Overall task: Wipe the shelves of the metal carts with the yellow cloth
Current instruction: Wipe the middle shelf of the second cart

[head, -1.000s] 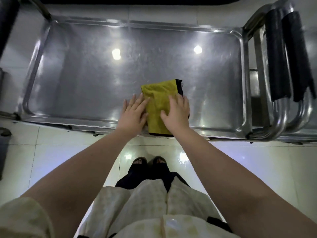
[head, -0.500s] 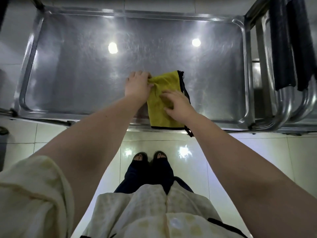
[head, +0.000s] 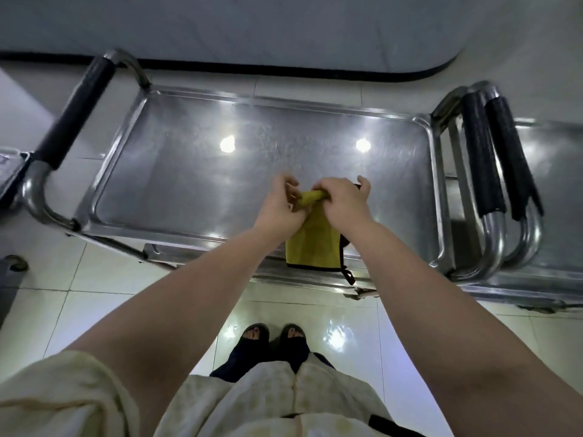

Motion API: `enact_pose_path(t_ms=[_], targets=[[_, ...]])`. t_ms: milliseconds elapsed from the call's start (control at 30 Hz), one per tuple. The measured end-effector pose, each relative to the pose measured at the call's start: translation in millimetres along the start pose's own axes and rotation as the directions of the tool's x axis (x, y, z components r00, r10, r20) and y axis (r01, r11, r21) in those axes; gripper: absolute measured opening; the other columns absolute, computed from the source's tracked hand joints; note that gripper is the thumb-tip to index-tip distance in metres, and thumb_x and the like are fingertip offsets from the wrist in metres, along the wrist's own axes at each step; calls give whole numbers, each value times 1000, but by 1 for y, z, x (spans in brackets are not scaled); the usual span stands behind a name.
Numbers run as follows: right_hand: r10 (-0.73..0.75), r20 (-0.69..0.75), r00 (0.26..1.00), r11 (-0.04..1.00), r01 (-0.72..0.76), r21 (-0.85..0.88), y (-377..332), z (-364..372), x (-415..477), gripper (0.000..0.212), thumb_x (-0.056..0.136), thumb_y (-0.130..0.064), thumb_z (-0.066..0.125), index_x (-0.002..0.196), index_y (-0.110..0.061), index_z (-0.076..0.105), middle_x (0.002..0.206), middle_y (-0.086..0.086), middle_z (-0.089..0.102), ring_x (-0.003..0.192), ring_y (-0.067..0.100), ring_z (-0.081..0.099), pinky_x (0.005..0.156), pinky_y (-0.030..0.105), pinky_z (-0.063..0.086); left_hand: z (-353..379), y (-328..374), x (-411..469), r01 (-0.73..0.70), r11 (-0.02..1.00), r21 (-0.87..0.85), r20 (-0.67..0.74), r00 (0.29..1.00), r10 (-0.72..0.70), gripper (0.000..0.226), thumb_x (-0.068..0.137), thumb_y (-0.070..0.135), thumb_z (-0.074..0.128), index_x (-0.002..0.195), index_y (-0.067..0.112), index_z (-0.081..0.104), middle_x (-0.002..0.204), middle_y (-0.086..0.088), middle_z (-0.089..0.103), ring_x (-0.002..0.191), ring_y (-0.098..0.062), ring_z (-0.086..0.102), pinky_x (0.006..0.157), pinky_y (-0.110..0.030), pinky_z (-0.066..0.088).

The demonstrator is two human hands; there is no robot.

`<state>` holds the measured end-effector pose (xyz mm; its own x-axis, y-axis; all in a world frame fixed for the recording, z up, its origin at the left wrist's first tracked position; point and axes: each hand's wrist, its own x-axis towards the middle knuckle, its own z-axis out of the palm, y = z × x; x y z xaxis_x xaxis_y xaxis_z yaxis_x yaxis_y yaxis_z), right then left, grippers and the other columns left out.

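Shiny metal cart shelf (head: 189, 171) on a pale tiled floor (head: 94, 288), two lights mirrored in it. Both hands meet over its near half: left hand (head: 279, 209) and right hand (head: 342, 205) each curl their fingers round the bunched top edge of the yellow cloth (head: 314, 244), the rest hanging down across the near rim. Black-padded handle (head: 75, 111) at left; a second cart (head: 561, 184) crowds in on the right, its dark handles (head: 481, 152) just beside the shelf

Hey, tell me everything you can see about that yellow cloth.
The yellow cloth looks soft, with black edging and a black loop at one lower corner. Its top end is bunched into a roll, gripped by the left hand and right hand. The rest hangs down across the near rim of the cart shelf.
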<state>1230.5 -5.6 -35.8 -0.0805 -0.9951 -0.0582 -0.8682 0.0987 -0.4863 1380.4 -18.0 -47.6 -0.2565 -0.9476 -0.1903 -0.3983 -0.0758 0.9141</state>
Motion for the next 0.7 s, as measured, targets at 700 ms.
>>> enact_pose_path(t_ms=[700], targets=[[-79, -54, 995, 937, 92, 338, -113, -112, 10, 32, 78, -20, 75, 101, -29, 55, 91, -9, 60, 82, 14, 58, 71, 33, 53, -141, 159, 1, -308, 614, 727, -61, 862, 504, 19, 85, 23, 59, 100, 29, 67, 80, 12, 55, 81, -18, 54, 70, -25, 30]])
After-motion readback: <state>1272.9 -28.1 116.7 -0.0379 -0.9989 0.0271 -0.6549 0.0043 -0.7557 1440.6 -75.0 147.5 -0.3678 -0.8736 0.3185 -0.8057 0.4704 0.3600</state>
